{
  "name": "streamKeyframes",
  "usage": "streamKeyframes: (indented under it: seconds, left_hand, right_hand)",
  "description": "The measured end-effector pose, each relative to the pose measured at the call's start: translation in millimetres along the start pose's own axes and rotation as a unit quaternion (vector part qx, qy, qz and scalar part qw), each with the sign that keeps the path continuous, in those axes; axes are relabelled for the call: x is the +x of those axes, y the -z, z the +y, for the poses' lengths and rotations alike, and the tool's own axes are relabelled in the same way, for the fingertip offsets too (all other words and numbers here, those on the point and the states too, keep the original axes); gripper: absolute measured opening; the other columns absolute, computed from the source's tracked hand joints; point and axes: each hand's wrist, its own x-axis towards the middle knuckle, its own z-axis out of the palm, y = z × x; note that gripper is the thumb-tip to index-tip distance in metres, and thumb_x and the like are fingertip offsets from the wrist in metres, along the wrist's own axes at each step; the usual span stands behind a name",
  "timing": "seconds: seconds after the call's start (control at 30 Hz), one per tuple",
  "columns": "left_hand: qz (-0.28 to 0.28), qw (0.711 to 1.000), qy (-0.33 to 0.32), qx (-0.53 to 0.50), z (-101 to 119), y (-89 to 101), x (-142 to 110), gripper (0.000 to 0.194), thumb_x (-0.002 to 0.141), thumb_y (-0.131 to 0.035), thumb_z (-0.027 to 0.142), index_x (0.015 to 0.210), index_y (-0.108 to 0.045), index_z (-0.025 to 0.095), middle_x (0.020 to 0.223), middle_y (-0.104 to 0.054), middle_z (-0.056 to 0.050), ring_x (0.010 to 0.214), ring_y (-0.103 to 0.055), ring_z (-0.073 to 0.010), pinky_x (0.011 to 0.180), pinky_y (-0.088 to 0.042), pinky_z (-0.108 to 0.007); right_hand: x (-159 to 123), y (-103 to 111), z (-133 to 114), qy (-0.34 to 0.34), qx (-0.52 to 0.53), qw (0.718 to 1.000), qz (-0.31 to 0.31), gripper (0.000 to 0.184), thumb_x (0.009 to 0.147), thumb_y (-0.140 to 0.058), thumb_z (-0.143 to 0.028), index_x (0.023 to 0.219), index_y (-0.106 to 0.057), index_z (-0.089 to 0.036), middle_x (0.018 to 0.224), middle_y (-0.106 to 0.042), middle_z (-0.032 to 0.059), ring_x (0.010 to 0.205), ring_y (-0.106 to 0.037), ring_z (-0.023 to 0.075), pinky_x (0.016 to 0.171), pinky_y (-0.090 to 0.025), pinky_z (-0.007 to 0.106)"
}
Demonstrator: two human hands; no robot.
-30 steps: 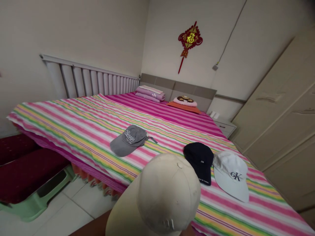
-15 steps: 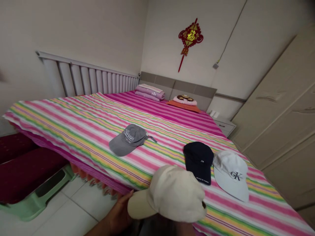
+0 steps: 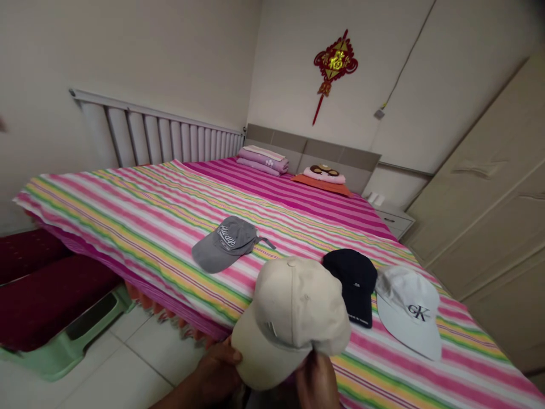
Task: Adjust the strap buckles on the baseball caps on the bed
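While the left grip (image 3: 218, 366) pinches the brim (image 3: 266, 355) and the right grip (image 3: 319, 382) holds the back, the cream cap (image 3: 293, 307) is above the near edge of the bed (image 3: 149, 224). Its rounded, seamed crown bears a small emblem (image 3: 271, 328).

Turned cream cloth baseball cap (image 3: 304, 301) since half-second ago, swinging curved brim (image 3: 266, 363) downward, exposing small front emblem (image 3: 271, 328); brought right hand (image 3: 318, 379) into clearer view beneath cap.

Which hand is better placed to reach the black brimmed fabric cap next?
Probably the right hand: it is nearer the black cap, while the left hand, farther left, touches the beige fabric cap's brim.
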Motion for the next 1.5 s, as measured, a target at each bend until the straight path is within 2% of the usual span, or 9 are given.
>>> streamKeyframes:
  seconds: [0.13,0.33,0.57,0.7,0.83,0.97,1.2,1.3,1.5]
  left_hand:
    - [0.044,0.998,-0.027,0.021,-8.6,-6.7,9.7,0.044,0.054,-0.06,0.003,0.095,-0.066,0.016,0.089,-0.069,-0.005,0.1,-0.058,-0.0258,0.095,-0.037,-0.039]
    - [0.044,0.997,-0.043,0.041,-25.1,-7.9,16.9,0.042,0.062,-0.059,0.004,0.102,-0.063,0.018,0.098,-0.067,-0.005,0.105,-0.055,-0.026,0.096,-0.035,-0.04]
    - [-0.032,0.999,-0.036,-0.021,25.3,-7.0,26.4,0.03,0.077,-0.054,0.039,0.097,-0.065,0.019,0.097,-0.068,-0.005,0.107,-0.054,-0.0242,0.101,-0.029,-0.038]
    - [0.025,0.999,-0.001,-0.023,34.4,-15.8,32.2,0.022,0.075,-0.058,0.025,0.095,-0.064,0.02,0.093,-0.069,-0.004,0.102,-0.057,-0.0236,0.096,-0.034,-0.038]
    - [0.107,0.993,-0.046,0.009,25.0,-17.6,45.8,0.019,0.075,-0.058,0.02,0.094,-0.062,0.02,0.082,-0.069,-0.003,0.086,-0.063,-0.0208,0.088,-0.041,-0.037]
    - [0.135,0.986,-0.078,0.057,47.0,-27.9,92.0,0.022,0.073,-0.059,0.016,0.095,-0.059,0.019,0.076,-0.068,-0.002,0.07,-0.064,-0.0174,0.08,-0.045,-0.036]
    - [0.139,0.969,-0.127,0.161,109.5,-66.4,208.2,0.025,0.075,-0.054,0.011,0.098,-0.058,0.019,0.078,-0.067,-0.002,0.074,-0.062,-0.0141,0.076,-0.046,-0.028]
    - [0.184,0.959,-0.074,0.203,99.4,-49.6,233.9,0.018,0.069,-0.06,0.009,0.087,-0.06,0.013,0.07,-0.066,-0.006,0.072,-0.062,-0.0182,0.073,-0.047,-0.031]
    - [0.254,0.927,-0.033,0.275,69.0,-7.3,241.0,0.019,0.06,-0.062,0.002,0.076,-0.059,0.011,0.065,-0.064,-0.004,0.061,-0.059,-0.0139,0.069,-0.045,-0.027]
  right_hand:
    - [-9.9,-22.2,-0.7,-0.039,0.074,0.996,-0.013,0.045,0.073,-0.048,-0.061,0.1,-0.062,-0.027,0.103,-0.066,0.0043,0.098,-0.058,0.0198,0.083,-0.047,0.034]
    - [-11.3,-43.8,-12.2,-0.055,0.077,0.995,-0.016,0.05,0.068,-0.069,-0.029,0.116,-0.053,-0.026,0.106,-0.066,0.0063,0.098,-0.058,0.022,0.083,-0.046,0.036]
    - [-9.1,-22.9,-25.3,-0.099,0.095,0.988,-0.07,0.041,0.064,-0.071,-0.027,0.104,-0.062,-0.021,0.097,-0.068,0.0101,0.092,-0.061,0.0253,0.08,-0.046,0.039]
    - [-11.0,-4.0,-20.5,-0.118,0.109,0.985,-0.058,0.035,0.062,-0.073,-0.026,0.095,-0.066,-0.021,0.091,-0.07,0.0092,0.087,-0.063,0.0249,0.08,-0.046,0.039]
    - [-3.4,5.2,-20.5,-0.116,0.102,0.988,-0.018,0.035,0.062,-0.073,-0.027,0.095,-0.065,-0.02,0.09,-0.07,0.0098,0.085,-0.063,0.0248,0.079,-0.047,0.04]
    - [34.9,-5.0,-44.4,-0.074,0.063,0.995,0.0,0.031,0.064,-0.071,-0.026,0.093,-0.065,-0.018,0.092,-0.07,0.0089,0.083,-0.064,0.0214,0.078,-0.048,0.035]
    - [151.3,-16.5,-88.6,0.008,0.032,0.996,0.088,0.025,0.062,-0.071,-0.02,0.086,-0.063,-0.017,0.079,-0.071,0.0016,0.073,-0.064,0.0157,0.072,-0.05,0.028]
    - [177.5,-0.4,-73.3,-0.016,0.01,0.987,0.161,0.007,0.075,-0.06,-0.02,0.079,-0.06,-0.015,0.067,-0.068,0.0012,0.062,-0.063,0.0148,0.066,-0.051,0.03]
    - [180.4,27.7,-33.2,-0.033,-0.036,0.961,0.272,0.011,0.083,-0.052,-0.022,0.084,-0.057,-0.012,0.068,-0.062,-0.002,0.055,-0.059,0.0096,0.057,-0.05,0.027]
